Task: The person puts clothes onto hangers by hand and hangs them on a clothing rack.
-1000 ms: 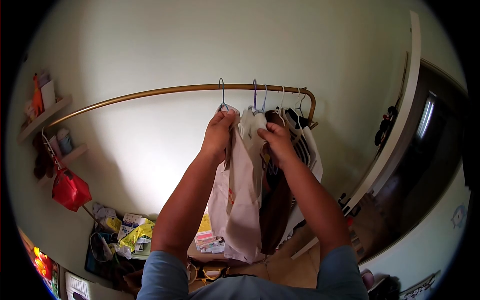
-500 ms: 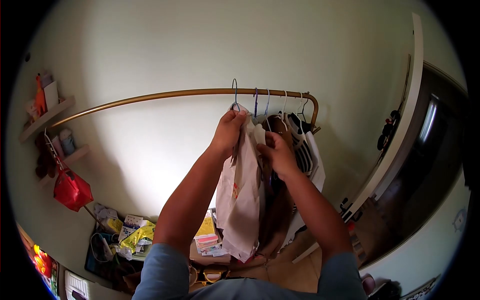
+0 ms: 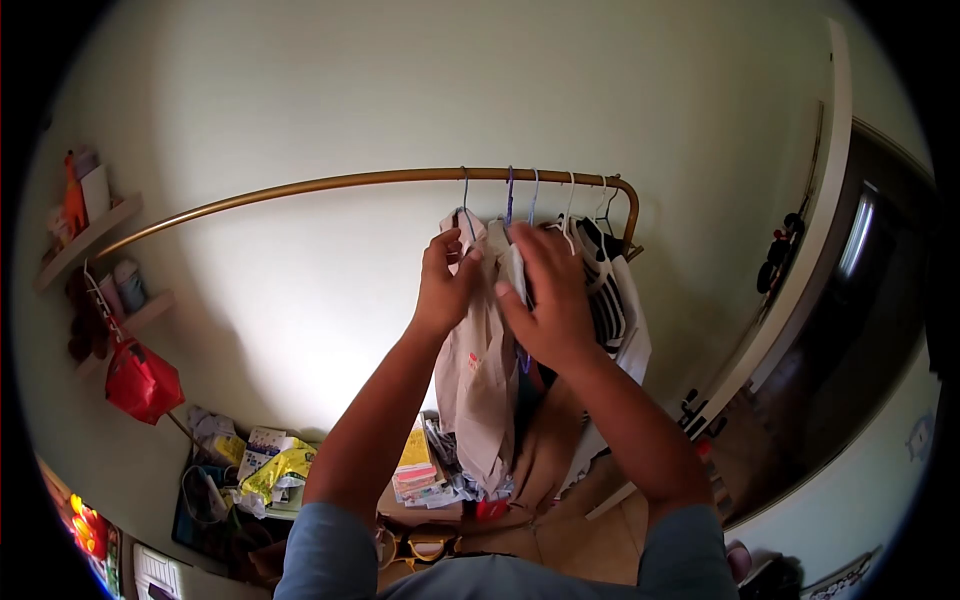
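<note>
A pale beige shirt (image 3: 475, 370) hangs from a blue hanger (image 3: 464, 190) whose hook sits on the brass-coloured rail (image 3: 380, 178). At the shirt's left shoulder is my left hand (image 3: 445, 285), fingers loosely bent and thumb apart, with no cloth visibly gripped. My right hand (image 3: 550, 300) is raised over the garments just to the right, its fingers and thumb spread and slightly blurred. Behind it hang a purple hanger (image 3: 510, 190) and a brown garment (image 3: 555, 435), partly hidden by my hand and forearm.
Further right on the rail hang a black-and-white striped top (image 3: 605, 305) and a white garment (image 3: 632, 330). A red bag (image 3: 145, 380) hangs at the rail's left end, near wall shelves (image 3: 95, 240). Books and papers (image 3: 420, 475) lie below. A dark doorway (image 3: 830, 370) is at right.
The blue hanger's hook has come down from above the rail onto it. Both hands have loosened from the shirt's shoulder and collar, and their fingers have opened.
</note>
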Demonstrator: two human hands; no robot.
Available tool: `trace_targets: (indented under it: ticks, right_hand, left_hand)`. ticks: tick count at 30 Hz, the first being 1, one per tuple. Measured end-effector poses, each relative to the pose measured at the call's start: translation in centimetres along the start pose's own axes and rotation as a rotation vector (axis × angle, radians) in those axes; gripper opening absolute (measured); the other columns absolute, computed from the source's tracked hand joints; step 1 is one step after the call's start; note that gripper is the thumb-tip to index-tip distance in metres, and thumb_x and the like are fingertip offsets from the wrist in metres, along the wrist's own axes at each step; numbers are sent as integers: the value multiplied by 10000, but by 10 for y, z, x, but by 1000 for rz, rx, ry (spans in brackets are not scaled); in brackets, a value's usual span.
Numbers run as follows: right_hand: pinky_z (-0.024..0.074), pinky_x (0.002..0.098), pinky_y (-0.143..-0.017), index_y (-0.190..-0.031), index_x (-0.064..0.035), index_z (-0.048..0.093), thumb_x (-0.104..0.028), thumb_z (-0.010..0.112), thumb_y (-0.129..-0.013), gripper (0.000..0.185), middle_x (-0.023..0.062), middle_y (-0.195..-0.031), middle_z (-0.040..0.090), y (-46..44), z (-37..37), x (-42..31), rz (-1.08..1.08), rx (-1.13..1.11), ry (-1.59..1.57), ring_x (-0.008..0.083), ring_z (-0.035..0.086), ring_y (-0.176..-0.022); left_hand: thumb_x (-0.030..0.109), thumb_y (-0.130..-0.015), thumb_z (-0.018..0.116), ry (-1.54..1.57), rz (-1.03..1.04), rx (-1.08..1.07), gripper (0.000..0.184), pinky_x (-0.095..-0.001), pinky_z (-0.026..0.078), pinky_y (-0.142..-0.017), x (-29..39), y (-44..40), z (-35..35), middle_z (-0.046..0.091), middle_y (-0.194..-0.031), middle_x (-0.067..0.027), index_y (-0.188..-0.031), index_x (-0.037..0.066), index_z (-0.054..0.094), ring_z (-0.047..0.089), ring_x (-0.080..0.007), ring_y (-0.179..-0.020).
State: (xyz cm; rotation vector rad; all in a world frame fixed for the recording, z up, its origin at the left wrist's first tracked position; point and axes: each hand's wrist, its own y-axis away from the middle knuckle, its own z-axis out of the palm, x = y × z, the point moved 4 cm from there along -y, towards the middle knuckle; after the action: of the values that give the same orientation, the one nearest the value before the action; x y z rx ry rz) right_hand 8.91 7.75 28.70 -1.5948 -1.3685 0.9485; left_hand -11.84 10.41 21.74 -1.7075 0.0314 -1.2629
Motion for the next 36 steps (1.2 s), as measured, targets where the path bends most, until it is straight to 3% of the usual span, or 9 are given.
trace_targets:
  ticks: [3, 4, 7, 8, 11, 23, 36]
  right_hand:
    - [404, 477, -1084, -1385, 52, 485, -142, 684, -870, 586, 265, -1405, 521, 10, 47, 27, 86, -153, -111, 424, 499, -1307]
    - [385, 500, -1102, -1390, 58, 479, -121, 657, -879, 570, 281, -1424, 504, 1, 46, 25, 51, -96, -65, 426, 474, -1344]
    - [355, 527, -1118, -1398, 38, 477, -81, 627, -884, 548, 262, -1445, 498, -24, 49, 25, -40, -74, 217, 415, 461, -1364]
    - [328, 552, -1134, -1408, 19, 474, -58, 604, -886, 544, 243, -1462, 494, -24, 57, 31, -5, -123, 283, 404, 446, -1387]
    - [319, 558, -1144, -1413, 8, 476, -79, 616, -880, 557, 232, -1480, 486, -23, 66, 39, 45, -198, 335, 392, 433, -1406]
    - [305, 522, -1171, -1405, -5, 497, -81, 631, -842, 585, 227, -1504, 460, -3, 67, 51, 83, -285, 259, 374, 423, -1413]
    - [351, 514, -1139, -1393, 19, 515, -8, 614, -796, 606, 218, -1489, 466, -6, 65, 55, 21, -177, 237, 391, 452, -1378]
  left_hand:
    - [185, -960, 648, -255, 183, -48, 547, -428, 431, -1048, 12, 13, -5, 543, -1308, -231, -1440, -10, 470, 534, -350, -1205]
    - [194, -946, 642, -326, 195, -64, 588, -474, 391, -1096, 23, 14, -6, 502, -1408, -260, -1467, 2, 450, 488, -409, -1292]
    - [226, -955, 611, -692, 288, -7, 611, -488, 330, -1153, 50, 4, -5, 447, -1492, -259, -1490, 2, 420, 426, -414, -1374]
    - [245, -969, 569, -757, 219, -99, 628, -496, 248, -1206, 53, -3, -3, 396, -1553, -245, -1516, 1, 379, 339, -412, -1456]
    - [256, -975, 555, -880, 164, -155, 650, -500, 216, -1222, 62, -10, -4, 376, -1570, -239, -1533, 0, 343, 306, -405, -1481]
    - [233, -961, 555, -852, 167, -222, 638, -527, 209, -1223, 55, 5, -4, 391, -1557, -232, -1522, 7, 354, 316, -394, -1480]
    - [221, -947, 566, -840, 191, -189, 623, -523, 206, -1226, 55, -2, 1, 408, -1552, -220, -1499, -5, 387, 341, -366, -1473]
